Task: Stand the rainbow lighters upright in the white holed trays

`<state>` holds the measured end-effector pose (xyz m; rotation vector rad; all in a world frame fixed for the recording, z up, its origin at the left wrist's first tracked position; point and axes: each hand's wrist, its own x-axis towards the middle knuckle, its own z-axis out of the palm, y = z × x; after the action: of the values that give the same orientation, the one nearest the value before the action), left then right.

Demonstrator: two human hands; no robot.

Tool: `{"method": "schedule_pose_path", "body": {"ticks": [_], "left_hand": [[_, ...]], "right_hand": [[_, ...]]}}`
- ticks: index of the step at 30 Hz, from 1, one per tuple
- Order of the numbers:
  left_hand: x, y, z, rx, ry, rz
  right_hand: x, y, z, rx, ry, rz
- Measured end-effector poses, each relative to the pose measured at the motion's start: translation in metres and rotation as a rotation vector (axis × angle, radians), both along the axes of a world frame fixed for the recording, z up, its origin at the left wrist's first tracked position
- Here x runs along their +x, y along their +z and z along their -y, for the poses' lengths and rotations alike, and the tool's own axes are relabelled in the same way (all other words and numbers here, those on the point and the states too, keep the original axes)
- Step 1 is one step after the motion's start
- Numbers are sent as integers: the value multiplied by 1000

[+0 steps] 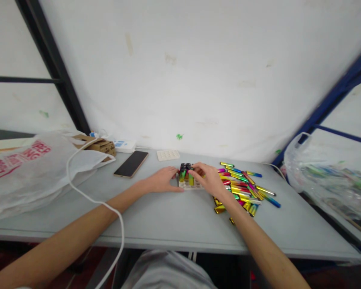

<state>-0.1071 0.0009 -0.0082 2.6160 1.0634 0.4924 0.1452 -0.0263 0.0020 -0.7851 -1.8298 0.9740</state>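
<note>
A small white slotted tray lies on the grey table with a few colourful lighters standing upright in it. My left hand rests flat against the tray's left side, fingers stretched out. My right hand reaches over the tray's right part, fingers curled down on a lighter there. A loose pile of shiny multicoloured lighters lies just right of the tray, partly under my right forearm.
A second empty white tray sits by the wall. A phone lies left of it, next to a power strip and a cardboard box. A white bag with cord lies left; a clear bag of lighters right.
</note>
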Motion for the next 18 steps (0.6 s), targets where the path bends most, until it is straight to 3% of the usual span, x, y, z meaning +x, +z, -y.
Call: {"method": "schedule_pose_path", "body": {"ticks": [5, 12, 18], "left_hand": [[0, -2, -1, 4, -7, -10], [0, -4, -4, 27, -21, 1], [-1, -3, -5, 12, -19, 8]], "right_hand": [[0, -2, -3, 92, -62, 87], [-1, 6, 0, 257, -231, 532], [-10, 13, 8, 300, -401, 731]]}}
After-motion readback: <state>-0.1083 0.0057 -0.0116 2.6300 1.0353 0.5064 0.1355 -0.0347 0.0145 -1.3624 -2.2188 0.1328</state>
